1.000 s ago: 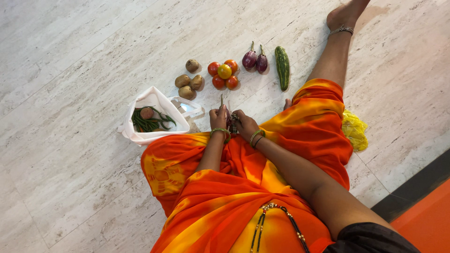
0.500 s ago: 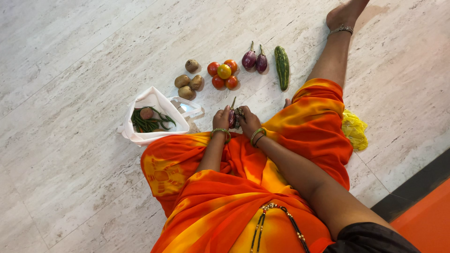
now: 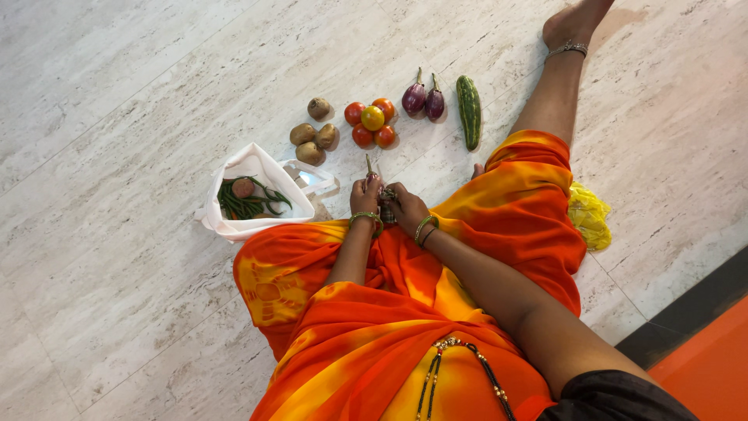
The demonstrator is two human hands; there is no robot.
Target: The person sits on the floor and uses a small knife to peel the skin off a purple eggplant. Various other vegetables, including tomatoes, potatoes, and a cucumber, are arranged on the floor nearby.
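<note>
I sit on the floor in an orange and yellow sari [image 3: 405,327]. My left hand [image 3: 363,196] and my right hand [image 3: 407,207] meet in front of my lap, just above the floor. Between them they grip small purple eggplants [image 3: 384,204], whose thin green stems stick up past my left fingers. The fingers hide most of them, so how many there are is unclear. A white cloth bag [image 3: 257,168] lies open just left of my left hand, with green beans [image 3: 248,206] and a round reddish vegetable [image 3: 244,187] inside.
Laid out on the marble floor beyond my hands are several potatoes [image 3: 312,133], several tomatoes [image 3: 371,122], two purple eggplants [image 3: 425,100] and a green cucumber [image 3: 469,112]. My right leg [image 3: 555,93] stretches past the cucumber. A crumpled yellow bag [image 3: 589,215] lies beside my right thigh.
My hands stayed in the same spot while turning the eggplants. The stems tilted right half a second ago and now point up to the left again.
</note>
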